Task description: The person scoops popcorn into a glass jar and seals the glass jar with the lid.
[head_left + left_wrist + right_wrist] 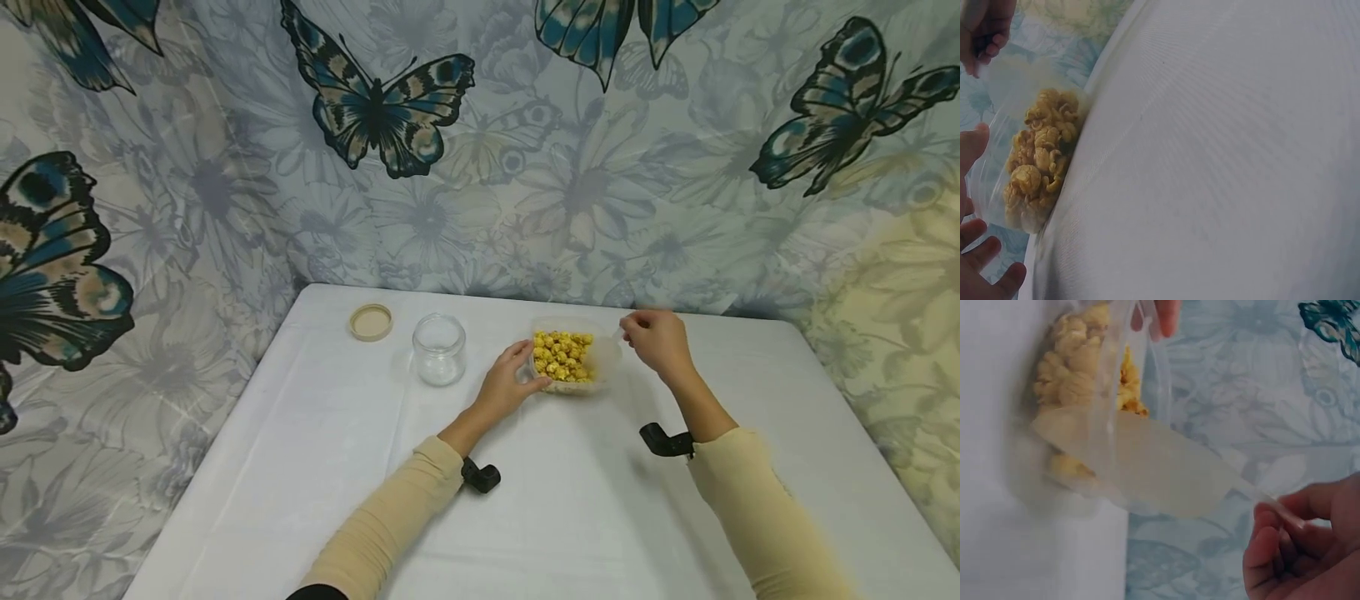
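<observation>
A clear plastic tub [570, 387] of yellow popcorn [558, 354] stands on the table. My left hand [506, 383] holds its left side, thumb at the front corner and fingers farther back; the left wrist view shows this hand's fingers [982, 253] spread beside the tub. My right hand [656, 342], to the tub's right, pinches the thin handle of a translucent plastic scoop [1166, 462]. The scoop's broad blade reaches over the rim into the tub, against the popcorn [1072, 356]. Part of the blade shows only blurred through the tub's wall.
Left of the tub stands an open clear glass jar [439, 354]. A round beige lid [371, 322] lies farther left, near the back edge. White cloth covers the table [300, 467]; a butterfly-patterned wall covering [510, 208] hangs right behind it.
</observation>
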`<state>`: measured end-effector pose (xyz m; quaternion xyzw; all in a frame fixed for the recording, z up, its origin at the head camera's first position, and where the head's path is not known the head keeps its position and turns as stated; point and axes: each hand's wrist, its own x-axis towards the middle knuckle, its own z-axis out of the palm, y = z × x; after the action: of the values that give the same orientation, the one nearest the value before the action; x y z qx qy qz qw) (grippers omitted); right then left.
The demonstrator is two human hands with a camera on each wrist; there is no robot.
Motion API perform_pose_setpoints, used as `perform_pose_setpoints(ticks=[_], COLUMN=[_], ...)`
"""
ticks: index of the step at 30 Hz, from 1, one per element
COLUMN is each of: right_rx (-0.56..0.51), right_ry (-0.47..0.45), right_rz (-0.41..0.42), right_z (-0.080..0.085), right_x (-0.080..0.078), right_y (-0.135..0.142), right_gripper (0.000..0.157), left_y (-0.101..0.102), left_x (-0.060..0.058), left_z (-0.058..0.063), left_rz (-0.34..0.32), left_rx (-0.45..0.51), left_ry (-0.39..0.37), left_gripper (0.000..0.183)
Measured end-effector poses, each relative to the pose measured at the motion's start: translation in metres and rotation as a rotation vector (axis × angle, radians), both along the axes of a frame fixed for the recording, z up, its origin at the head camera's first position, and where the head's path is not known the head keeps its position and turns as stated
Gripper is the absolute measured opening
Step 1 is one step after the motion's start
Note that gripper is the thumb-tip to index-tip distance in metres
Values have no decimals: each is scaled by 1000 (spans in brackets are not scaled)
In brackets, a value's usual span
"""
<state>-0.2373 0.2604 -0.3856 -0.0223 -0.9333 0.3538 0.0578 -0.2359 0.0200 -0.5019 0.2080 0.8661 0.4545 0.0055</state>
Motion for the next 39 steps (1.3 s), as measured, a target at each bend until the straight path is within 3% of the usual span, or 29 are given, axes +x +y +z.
perform_pose_setpoints(ticks=[4,10,13,17,21,25,28,35,39], right_rx=[-227,-518,-642,-775,-862,-971,-1041,-1023,-1046], right_ry=[-88,-145,-175,-224,-242,-245,-240,-284,-297], right_rz=[-165,-329,-381,-385,-398,-435,-468,-448,-491], right_z=[-16,-36,-46,-57,-60,-58,-56,-57,-59], right_x=[5,11,14,19,24,26,26,26,26], right_y=[3,-3,-6,-11,-14,-14,-12,-13,-16], right_gripper=[35,35,34,32,28,11,16,18,13], left_y=[1,0,1,1,1,0,0,0,0], left_x=[0,-1,-2,-2,-1,-1,-1,-1,-1], left_z=[-2,-2,-1,0,0,0,0,-1,-1], left_rz=[7,2,3,8,8,12,13,14,16], left_rx=[-1,-2,-12,-23,-22,-25,-16,-2,-9], left_ry=[-1,19,23,16,14,16,14,6,11], left_gripper=[77,76,77,77,77,78,78,78,78])
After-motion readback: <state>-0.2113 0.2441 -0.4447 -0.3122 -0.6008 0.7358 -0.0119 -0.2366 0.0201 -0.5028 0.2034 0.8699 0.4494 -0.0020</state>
